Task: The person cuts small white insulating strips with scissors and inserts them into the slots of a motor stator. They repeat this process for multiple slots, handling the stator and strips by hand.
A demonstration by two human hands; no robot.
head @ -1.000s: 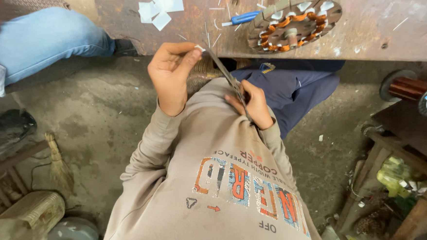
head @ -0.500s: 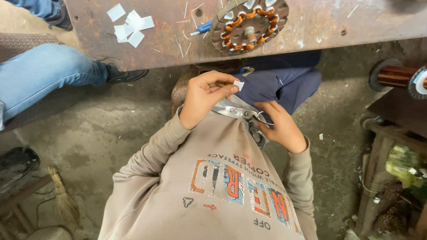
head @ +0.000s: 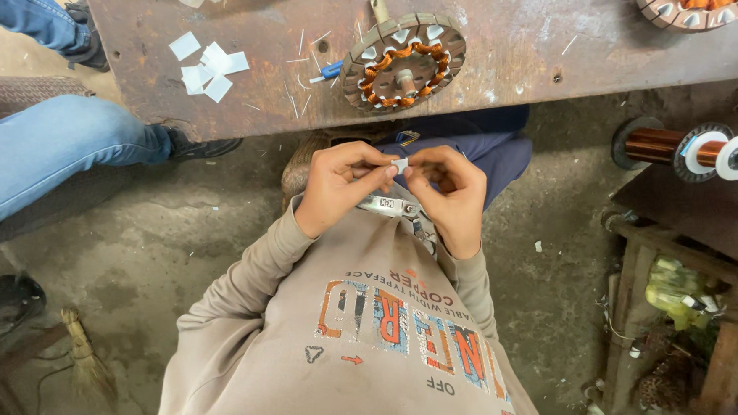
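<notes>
Small white paper slip (head: 400, 164) sits pinched between the fingertips of both hands, held just over the person's lap. Left hand (head: 343, 183) and right hand (head: 447, 195) are closed narrowly on it, thumbs and forefingers meeting. Metal scissors (head: 390, 207) lie on the lap under the hands. Beyond, near the front edge of the rusty metal workbench (head: 520, 47), rests a round stator with copper windings (head: 403, 63); cut white paper squares (head: 208, 68) lie toward its left end. A copper wire spool (head: 683, 148) sits at right.
</notes>
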